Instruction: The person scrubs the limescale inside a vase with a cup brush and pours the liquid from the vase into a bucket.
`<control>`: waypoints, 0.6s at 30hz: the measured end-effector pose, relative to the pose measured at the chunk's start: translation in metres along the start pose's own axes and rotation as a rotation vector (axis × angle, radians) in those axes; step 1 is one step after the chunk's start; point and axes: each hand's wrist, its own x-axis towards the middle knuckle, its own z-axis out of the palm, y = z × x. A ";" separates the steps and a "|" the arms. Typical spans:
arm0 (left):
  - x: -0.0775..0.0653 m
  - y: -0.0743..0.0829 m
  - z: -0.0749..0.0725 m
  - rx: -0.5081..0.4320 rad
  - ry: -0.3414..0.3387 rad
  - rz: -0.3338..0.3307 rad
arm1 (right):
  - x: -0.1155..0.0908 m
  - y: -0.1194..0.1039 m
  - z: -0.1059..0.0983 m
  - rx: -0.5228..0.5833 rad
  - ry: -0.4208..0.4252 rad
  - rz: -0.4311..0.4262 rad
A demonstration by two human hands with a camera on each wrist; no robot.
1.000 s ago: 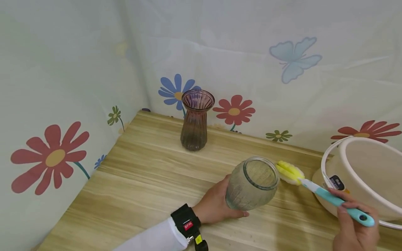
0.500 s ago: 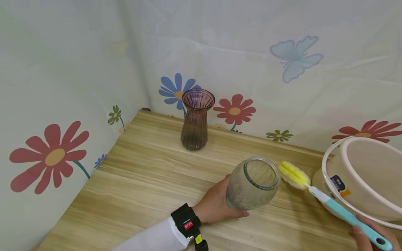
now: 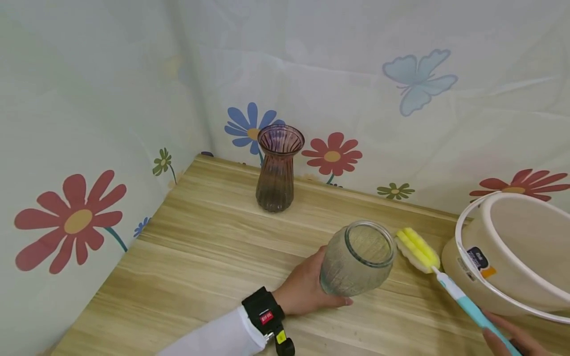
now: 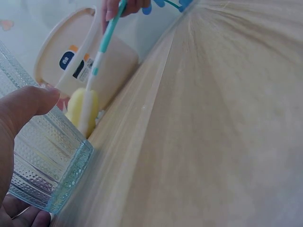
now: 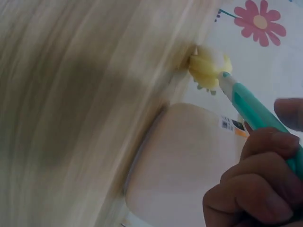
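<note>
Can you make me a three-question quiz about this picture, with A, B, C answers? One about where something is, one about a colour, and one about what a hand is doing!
1. Where does the purple vase stand?
A. Inside the bucket
B. On the table near the flowered cloth
C. In a hand

2. What colour is the sponge head of the brush?
A. Yellow
B. Red
C. Black

3. What is the left hand doing?
A. Resting flat on the table
B. Pointing at the butterfly
C. Holding the clear glass jar tilted

Answers:
1 B, it stands upright at the table's back edge.
2 A, the sponge is yellow on a teal handle.
3 C, the fingers wrap round the jar, whose mouth faces the sponge.
</note>
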 end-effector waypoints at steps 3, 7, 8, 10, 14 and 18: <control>0.000 0.000 -0.001 -0.005 -0.001 0.004 | 0.003 0.001 0.002 0.024 -0.082 0.157; 0.000 -0.001 0.001 -0.007 -0.008 0.004 | 0.008 -0.003 0.001 -0.108 -0.091 0.255; 0.000 0.000 0.001 -0.005 -0.008 0.004 | 0.009 -0.004 0.001 -0.143 -0.092 0.271; 0.000 0.000 0.001 0.001 -0.006 0.005 | 0.013 -0.007 0.002 -0.213 -0.103 0.303; 0.001 0.001 0.001 0.018 -0.001 0.010 | 0.020 -0.010 0.001 -0.343 -0.163 0.275; 0.000 0.002 -0.001 0.029 0.004 0.004 | 0.027 -0.013 0.001 -0.523 -0.263 0.179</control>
